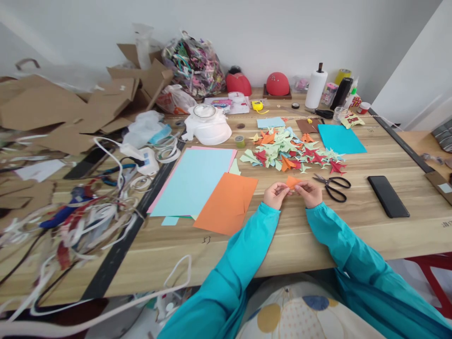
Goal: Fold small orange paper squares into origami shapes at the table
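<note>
Between my hands is a small piece of orange paper [292, 182], raised just above the wooden table. My left hand [276, 194] pinches its left side between thumb and fingers. On the opposite edge, my right hand [310, 193] pinches it too. The fingertips cover its lower corners, so its folds are partly hidden. Just beyond lies a heap of folded paper cranes [282, 148] in pale green, orange, red and light blue. Black-handled scissors [334, 187] rest right of my right hand, blades partly open. Orange sheets [226, 205] lie left of my left hand.
Light blue sheets [194, 179] lie over pink ones at left. A phone [388, 196] is at right, a turquoise sheet [342, 139] behind it. Tangled cables [88, 221] and cardboard [52, 103] crowd the left. A paper roll [316, 89] stands at the back.
</note>
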Tool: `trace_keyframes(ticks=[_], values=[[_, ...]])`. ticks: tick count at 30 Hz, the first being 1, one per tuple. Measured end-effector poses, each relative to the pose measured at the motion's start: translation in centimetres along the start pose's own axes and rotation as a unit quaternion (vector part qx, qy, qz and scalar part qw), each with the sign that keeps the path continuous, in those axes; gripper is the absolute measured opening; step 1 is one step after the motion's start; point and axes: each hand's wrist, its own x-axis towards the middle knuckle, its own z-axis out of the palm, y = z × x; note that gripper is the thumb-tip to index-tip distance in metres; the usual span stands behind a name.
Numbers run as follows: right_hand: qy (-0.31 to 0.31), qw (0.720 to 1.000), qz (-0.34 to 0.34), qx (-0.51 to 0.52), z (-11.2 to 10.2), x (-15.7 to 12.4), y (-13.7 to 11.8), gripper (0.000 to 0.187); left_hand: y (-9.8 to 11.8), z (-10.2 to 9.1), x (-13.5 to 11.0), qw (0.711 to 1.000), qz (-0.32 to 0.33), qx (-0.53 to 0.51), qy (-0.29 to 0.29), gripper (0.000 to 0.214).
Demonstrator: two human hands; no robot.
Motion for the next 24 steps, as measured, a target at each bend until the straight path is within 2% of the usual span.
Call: trace_keyframes(ticks=[12,17,21,24], values=[[0.009,1.000,0.006,0.002,0.14,-0.05,-0.03,0.029,-0.24,0.18,0.12,0.998,-0.032,-0.058,0.013,0.039],[0.019,1.000,-0.001,-0.003,-0.09,0.15,-0.17,0.028,-0.31,0.04,0.52,0.991,-0.077,-0.102,0.026,0.044],[0.006,1.000,-0.010,-0.007,-0.15,0.16,-0.26,0.029,-0.38,-0.15,0.61,0.992,-0.108,-0.070,-0.017,0.042],[-0.011,1.000,-0.014,-0.004,-0.13,0.05,-0.15,0.029,-0.34,-0.20,0.40,0.994,-0.089,-0.019,-0.056,0.038]])
